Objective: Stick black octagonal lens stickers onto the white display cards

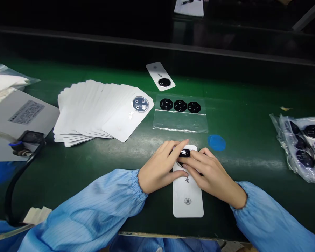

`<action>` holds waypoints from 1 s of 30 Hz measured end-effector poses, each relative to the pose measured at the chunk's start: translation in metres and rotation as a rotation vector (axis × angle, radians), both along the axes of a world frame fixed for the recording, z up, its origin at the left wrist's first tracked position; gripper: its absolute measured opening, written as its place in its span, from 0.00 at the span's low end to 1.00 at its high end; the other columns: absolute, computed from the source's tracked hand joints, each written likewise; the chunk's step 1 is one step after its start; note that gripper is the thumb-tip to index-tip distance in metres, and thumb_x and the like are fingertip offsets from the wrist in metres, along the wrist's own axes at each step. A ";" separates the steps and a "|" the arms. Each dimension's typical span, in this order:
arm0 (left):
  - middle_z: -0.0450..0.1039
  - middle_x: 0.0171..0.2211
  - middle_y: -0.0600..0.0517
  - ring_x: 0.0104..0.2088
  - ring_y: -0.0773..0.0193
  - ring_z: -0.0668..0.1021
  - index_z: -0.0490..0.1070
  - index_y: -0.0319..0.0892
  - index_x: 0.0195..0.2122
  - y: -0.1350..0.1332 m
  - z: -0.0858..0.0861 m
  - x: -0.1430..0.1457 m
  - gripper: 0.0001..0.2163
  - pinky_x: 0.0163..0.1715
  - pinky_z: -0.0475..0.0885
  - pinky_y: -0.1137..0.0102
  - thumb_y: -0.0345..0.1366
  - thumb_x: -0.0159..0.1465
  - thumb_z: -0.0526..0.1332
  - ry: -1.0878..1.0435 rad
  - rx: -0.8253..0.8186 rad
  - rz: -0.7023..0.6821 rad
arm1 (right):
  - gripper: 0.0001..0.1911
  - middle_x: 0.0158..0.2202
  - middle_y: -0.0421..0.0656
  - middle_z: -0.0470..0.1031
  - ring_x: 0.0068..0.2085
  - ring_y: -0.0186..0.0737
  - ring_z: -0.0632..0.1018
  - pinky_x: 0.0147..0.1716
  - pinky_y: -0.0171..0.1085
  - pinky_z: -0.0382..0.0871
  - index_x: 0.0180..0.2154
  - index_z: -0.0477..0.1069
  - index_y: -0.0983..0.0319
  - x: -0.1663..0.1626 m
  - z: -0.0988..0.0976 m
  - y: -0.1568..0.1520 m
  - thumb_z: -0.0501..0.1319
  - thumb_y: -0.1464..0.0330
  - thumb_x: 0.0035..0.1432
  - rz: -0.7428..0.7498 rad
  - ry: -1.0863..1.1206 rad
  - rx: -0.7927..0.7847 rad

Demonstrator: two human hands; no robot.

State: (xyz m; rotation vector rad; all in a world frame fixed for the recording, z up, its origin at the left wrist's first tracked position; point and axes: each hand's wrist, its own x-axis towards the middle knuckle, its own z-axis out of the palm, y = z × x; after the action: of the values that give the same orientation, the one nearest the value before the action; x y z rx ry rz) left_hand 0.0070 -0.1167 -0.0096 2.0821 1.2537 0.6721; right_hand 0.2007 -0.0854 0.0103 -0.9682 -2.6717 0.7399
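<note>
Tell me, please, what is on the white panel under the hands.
Dark lettering and a round emblem show on the panel. The left hand and right hand, with a black piece between them, hide much of its far end.

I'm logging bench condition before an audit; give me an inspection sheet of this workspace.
Surface: green tabletop, pale streaks, glare or wear unclear.
Job's things: white panel under the hands; fanned stack of white panels; clear sheet bearing three black octagonal pieces.
Clutter: blue disc; clear bag of black pieces, right.
Grip: left hand and right hand meet at a dark piece over the panel's far end; exact hold partly hidden.
Cables: black cable, left.
Surroundings: labelled pale box, left; dark background.
</note>
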 end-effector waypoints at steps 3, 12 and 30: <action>0.58 0.53 0.43 0.54 0.52 0.62 0.46 0.42 0.65 -0.001 0.000 0.000 0.39 0.53 0.66 0.56 0.43 0.58 0.66 -0.022 -0.033 0.016 | 0.15 0.32 0.39 0.69 0.29 0.36 0.69 0.31 0.37 0.62 0.51 0.67 0.56 0.004 0.002 0.008 0.59 0.64 0.62 -0.366 0.227 -0.228; 0.61 0.54 0.44 0.46 0.61 0.73 0.57 0.45 0.57 -0.007 0.007 0.012 0.27 0.43 0.74 0.65 0.35 0.58 0.65 -0.725 -0.364 0.239 | 0.16 0.18 0.34 0.59 0.19 0.27 0.58 0.18 0.31 0.47 0.28 0.70 0.63 0.008 0.014 0.013 0.65 0.56 0.54 -0.558 0.493 -0.867; 0.62 0.25 0.57 0.23 0.74 0.66 0.62 0.40 0.26 -0.011 0.014 0.012 0.11 0.20 0.62 0.79 0.38 0.62 0.60 -0.753 -0.426 0.325 | 0.21 0.18 0.34 0.55 0.22 0.28 0.57 0.20 0.34 0.45 0.19 0.63 0.64 -0.003 0.019 -0.001 0.67 0.59 0.53 -0.477 0.607 -0.811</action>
State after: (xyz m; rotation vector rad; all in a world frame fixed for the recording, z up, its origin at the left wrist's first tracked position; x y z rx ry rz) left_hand 0.0189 -0.1275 0.0048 1.1155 1.1485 1.0886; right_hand 0.1976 -0.0861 0.0288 -1.2076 -1.5211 1.6951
